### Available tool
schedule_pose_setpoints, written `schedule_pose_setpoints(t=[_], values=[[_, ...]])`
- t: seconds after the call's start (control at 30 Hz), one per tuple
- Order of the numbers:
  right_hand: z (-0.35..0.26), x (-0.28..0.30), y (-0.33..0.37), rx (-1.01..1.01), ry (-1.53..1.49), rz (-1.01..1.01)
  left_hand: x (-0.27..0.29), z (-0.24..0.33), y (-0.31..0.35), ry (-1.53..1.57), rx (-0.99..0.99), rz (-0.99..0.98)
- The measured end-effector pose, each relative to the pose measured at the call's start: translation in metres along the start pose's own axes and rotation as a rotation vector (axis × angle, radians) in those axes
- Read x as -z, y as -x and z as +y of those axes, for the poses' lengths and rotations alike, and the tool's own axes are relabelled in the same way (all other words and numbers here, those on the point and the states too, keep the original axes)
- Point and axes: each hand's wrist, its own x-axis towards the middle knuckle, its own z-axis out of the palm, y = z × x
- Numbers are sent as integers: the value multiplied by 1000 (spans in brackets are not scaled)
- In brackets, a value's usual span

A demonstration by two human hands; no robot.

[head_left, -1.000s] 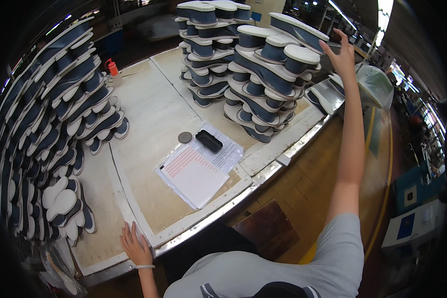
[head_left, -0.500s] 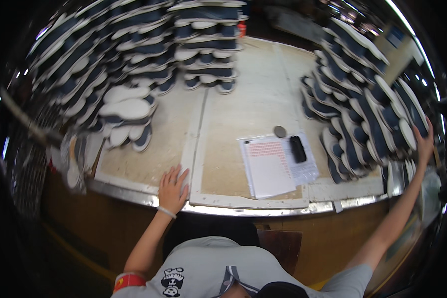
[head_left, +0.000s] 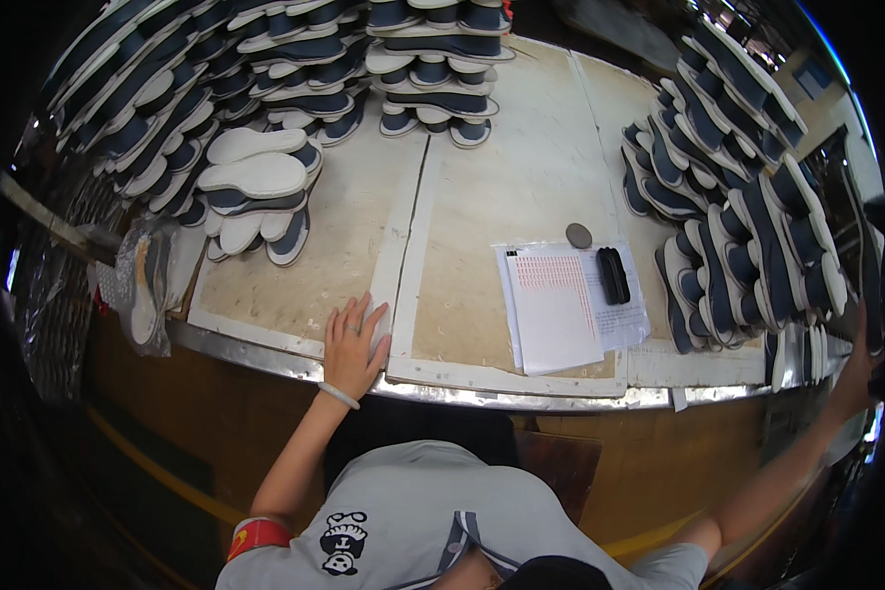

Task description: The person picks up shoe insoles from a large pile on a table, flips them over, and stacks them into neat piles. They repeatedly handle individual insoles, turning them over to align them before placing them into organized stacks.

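My left hand (head_left: 352, 349) lies flat on the worktable (head_left: 275, 324) near its front edge, fingers apart and holding nothing. Far out at the right rim, in shadow, my right hand (head_left: 858, 369) grips the lower end of a dark shoe sole (head_left: 867, 246) that stands nearly upright. Part of that hand is lost in the dark edge of the picture. Just left of it rises a leaning stack of navy and white shoe soles (head_left: 747, 261). A small pile of soles, white faces up (head_left: 256, 177), sits beyond my left hand.
Tall stacks of soles (head_left: 433, 74) line the back left, and another stack (head_left: 713, 118) stands at the back right. Paper sheets (head_left: 560, 324), a black case-like object (head_left: 613, 275) and a grey disc (head_left: 579, 235) lie right of centre. Bagged soles (head_left: 147, 295) hang at the left edge.
My right hand has moved outward and down, taking a sole away from the right stack. My left hand stays on the table. The whole view has shifted slightly.
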Motion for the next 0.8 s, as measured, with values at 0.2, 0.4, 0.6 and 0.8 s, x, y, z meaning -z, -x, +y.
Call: schedule_pose_setpoints(t=[0.2,0.4,0.6,0.8], values=[[-215,2,112,-456,-596,-109,14,59,-22,967,-12,-141],[-388,-24,209,-949,-1357,-622,-8,100,-19,1793,286,-108],[-400,-32,223,-353,-1426,-1012,-8,46,-7,1811,565,-146],[-381,-62,190,335,-1125,-902,14,36,-4,1563,441,-553]])
